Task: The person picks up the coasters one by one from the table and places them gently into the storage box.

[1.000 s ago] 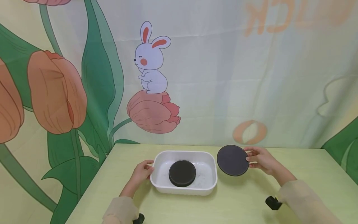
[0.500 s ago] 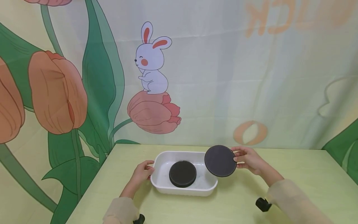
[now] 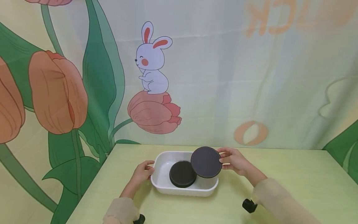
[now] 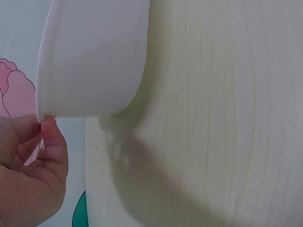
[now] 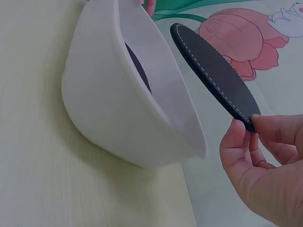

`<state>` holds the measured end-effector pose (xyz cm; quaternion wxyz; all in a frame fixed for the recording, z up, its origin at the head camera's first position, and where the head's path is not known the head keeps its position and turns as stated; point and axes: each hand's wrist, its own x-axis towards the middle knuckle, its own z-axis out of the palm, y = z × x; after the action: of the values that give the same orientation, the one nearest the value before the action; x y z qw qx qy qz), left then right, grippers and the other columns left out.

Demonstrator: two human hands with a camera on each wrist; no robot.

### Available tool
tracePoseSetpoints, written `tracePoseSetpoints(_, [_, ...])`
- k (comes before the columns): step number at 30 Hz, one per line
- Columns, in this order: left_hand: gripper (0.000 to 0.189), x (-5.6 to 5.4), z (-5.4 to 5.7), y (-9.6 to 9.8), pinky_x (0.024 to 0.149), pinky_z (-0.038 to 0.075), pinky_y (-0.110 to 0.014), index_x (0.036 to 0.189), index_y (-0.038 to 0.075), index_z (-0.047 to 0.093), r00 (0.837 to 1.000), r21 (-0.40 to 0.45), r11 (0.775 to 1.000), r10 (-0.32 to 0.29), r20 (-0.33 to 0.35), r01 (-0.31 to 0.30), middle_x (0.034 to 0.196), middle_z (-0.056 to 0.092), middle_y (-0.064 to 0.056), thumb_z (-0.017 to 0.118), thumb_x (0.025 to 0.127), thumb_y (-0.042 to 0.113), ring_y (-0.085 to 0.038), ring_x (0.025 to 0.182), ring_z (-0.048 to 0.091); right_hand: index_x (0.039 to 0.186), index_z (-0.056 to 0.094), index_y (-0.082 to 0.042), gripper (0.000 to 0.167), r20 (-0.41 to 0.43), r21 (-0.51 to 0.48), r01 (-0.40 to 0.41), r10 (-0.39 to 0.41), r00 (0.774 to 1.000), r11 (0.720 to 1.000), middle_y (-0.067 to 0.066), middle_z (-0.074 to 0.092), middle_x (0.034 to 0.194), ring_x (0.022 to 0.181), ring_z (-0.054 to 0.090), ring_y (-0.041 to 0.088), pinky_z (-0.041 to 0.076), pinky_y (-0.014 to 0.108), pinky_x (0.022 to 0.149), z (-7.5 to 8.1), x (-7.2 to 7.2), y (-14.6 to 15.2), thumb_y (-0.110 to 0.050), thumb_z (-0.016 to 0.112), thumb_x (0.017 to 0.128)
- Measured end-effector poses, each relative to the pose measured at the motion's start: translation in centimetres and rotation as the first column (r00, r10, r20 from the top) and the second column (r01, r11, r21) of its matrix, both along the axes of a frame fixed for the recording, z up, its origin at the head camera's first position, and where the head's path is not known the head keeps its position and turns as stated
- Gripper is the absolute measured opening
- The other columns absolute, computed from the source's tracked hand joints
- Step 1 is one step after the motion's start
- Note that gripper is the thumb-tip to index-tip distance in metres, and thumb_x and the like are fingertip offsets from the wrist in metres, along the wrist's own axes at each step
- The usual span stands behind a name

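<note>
A white rectangular plastic basin (image 3: pixel 165 189) stands on the table, with a thick round black piece (image 3: pixel 183 174) lying inside it. At the basin's left end my left hand (image 3: pixel 142 172) pinches the rim, thumb and fingers on either side, as the left wrist view also shows. My right hand (image 3: pixel 235 160) holds a thin black round coaster (image 3: pixel 206 162) by its right edge, between thumb and fingers. White stitching runs around the coaster's border in the right wrist view. The coaster is tilted above the basin's right half and partly overlaps the black piece in the head view.
The pale yellow-green wooden table (image 3: pixel 293 180) extends to the right and in front of the basin. Behind it hangs a cloth backdrop (image 3: pixel 209 77) printed with tulips and a rabbit. Black wrist cameras (image 3: pixel 249 205) sit under both sleeves.
My right hand has carried the coaster leftward, from beside the basin to over its right half. The left hand stays on the rim, and the basin has hardly moved.
</note>
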<state>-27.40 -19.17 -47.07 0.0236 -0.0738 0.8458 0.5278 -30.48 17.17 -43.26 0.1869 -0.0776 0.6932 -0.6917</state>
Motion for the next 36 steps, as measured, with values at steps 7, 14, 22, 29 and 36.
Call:
tracePoseSetpoints(7, [0.033,0.0,0.0,0.0,0.062,0.051,-0.031,0.119,0.001,0.05,1.0,-0.005,1.0,0.0,0.001,0.0,0.086,0.052,-0.01,0.053,0.086,0.002,-0.014,0.071,0.051,0.117,0.042,0.006,0.04,0.017,-0.013,0.013,-0.013,1.0,1.0,-0.001,0.048,0.076,0.061,0.052,0.011,0.048,0.023,0.055,-0.3,-0.2,-2.7,0.009,0.052,0.079])
tracePoseSetpoints(14, [0.033,0.2,0.1,-0.1,0.061,0.051,-0.03,0.119,-0.001,0.05,1.0,0.002,1.0,-0.014,-0.011,0.014,0.086,0.051,-0.011,0.052,0.086,0.002,-0.015,0.071,0.051,0.117,0.044,0.004,0.041,0.041,0.003,0.055,-0.055,0.998,0.998,0.001,0.047,0.078,0.059,0.053,0.011,0.048,0.023,0.053,-1.4,-0.7,-5.4,0.008,0.054,0.077])
tracePoseSetpoints(22, [0.033,0.1,0.0,0.0,0.057,0.05,-0.025,0.119,0.0,0.05,1.0,0.005,1.0,-0.004,-0.001,0.004,0.088,0.052,-0.011,0.052,0.086,0.002,-0.016,0.072,0.052,0.113,0.049,0.003,0.038,0.081,0.038,0.145,-0.148,0.986,0.989,0.004,0.052,0.079,0.058,0.053,0.012,0.047,0.023,0.051,-2.5,-1.0,-8.2,0.011,0.052,0.075])
tracePoseSetpoints(29, [0.033,0.0,0.0,-0.1,0.056,0.05,-0.024,0.119,-0.001,0.05,1.0,0.015,1.0,-0.008,-0.011,0.008,0.087,0.051,-0.011,0.052,0.086,0.002,-0.017,0.072,0.053,0.108,0.052,0.003,0.037,0.123,0.069,0.215,-0.222,0.967,0.974,0.004,0.053,0.074,0.052,0.052,0.011,0.045,0.021,0.047,-3.8,-1.3,-9.8,0.013,0.052,0.072])
tracePoseSetpoints(36, [0.033,-0.1,-0.1,-0.1,0.056,0.049,-0.024,0.119,0.0,0.05,1.0,0.018,1.0,-0.004,-0.002,0.004,0.086,0.051,-0.01,0.052,0.086,0.001,-0.016,0.072,0.051,0.106,0.049,0.004,0.036,0.155,0.096,0.244,-0.257,0.954,0.965,0.001,0.048,0.06,0.045,0.046,0.01,0.043,0.018,0.043,-5.3,-1.2,-10.7,0.014,0.05,0.072])
